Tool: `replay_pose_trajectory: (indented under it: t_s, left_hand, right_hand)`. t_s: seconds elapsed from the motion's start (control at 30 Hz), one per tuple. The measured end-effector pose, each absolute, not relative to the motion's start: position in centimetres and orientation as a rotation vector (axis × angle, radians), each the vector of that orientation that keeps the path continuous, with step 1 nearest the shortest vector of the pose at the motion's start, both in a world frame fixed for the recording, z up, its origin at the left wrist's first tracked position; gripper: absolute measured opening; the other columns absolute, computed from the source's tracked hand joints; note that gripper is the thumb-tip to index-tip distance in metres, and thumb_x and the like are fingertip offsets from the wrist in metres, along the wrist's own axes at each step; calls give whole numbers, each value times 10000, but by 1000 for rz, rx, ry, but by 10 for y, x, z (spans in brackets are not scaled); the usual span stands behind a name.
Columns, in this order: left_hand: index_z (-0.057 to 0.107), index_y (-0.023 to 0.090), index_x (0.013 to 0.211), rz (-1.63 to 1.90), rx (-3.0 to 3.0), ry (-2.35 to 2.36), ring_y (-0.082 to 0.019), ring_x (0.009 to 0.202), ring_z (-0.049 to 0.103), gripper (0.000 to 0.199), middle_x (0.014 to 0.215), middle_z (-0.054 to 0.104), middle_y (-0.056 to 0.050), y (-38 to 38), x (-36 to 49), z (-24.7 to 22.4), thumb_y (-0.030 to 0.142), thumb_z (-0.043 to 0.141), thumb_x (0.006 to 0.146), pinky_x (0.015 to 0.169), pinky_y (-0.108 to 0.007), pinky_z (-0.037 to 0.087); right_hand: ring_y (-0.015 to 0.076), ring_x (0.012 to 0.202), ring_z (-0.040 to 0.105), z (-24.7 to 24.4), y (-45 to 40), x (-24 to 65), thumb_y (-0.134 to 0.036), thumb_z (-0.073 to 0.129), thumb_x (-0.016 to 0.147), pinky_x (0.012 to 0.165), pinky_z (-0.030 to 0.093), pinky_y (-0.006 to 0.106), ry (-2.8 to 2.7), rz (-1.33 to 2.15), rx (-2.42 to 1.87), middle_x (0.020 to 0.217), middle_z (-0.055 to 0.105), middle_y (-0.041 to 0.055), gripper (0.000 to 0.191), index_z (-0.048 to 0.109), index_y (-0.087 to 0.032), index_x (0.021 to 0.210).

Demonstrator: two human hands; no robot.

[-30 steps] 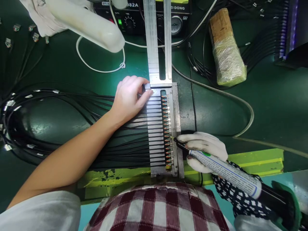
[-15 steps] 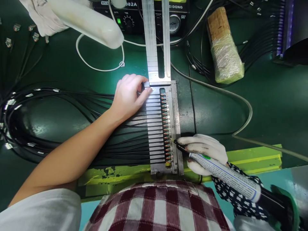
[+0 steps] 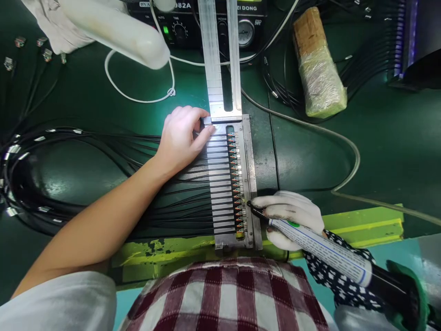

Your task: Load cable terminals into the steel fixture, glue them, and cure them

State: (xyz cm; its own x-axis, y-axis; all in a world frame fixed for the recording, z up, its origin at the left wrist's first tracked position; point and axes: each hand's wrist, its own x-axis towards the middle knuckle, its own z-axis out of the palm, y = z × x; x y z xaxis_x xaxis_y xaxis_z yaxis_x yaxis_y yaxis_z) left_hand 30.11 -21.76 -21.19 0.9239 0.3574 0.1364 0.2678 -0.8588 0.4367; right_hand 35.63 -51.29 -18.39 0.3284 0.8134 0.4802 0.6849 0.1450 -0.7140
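My bare left hand (image 3: 179, 141) pinches the upper left corner of a metal fixture (image 3: 251, 179), thumb on its top face. Black cables (image 3: 193, 212) run from the left across the slotted plate. Their stripped ends and small metal connectors (image 3: 239, 186) stand in a row along the slot. In a white glove, my right hand (image 3: 292, 214) is closed around a black glue syringe (image 3: 320, 250) with a printed white label. The syringe slants down to the left, and its dark nozzle reaches the connectors in the lower half of the row; whether it touches one I cannot tell.
Behind the fixture a metal bracket (image 3: 210, 69) extends toward a black dispenser unit (image 3: 186, 34) with dial and gauge. A wrapped block (image 3: 322, 78) stands at the back right. Coiled cables (image 3: 20, 184) lie at left, and a clear hose (image 3: 344, 138) curves across the right.
The view has shifted slightly, so the scene sits a little further left. Both hands keep their holds, and the nozzle stays at about the same place on the row.
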Motion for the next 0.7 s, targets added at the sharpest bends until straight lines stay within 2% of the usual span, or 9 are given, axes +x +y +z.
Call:
replay_pose_trajectory:
  t_s: [0.7]
  left_hand:
    - [639,247,1088,305,2656,464,-261,897,582,256,852,624,-62,-219,300,-211,424,532,937,868,-422,478]
  right_hand:
    - [214,856,781,-188,-511,358,-247,671,865,698,631,305,-1395,147,-1574,981,791,127,145,639,-173,985]
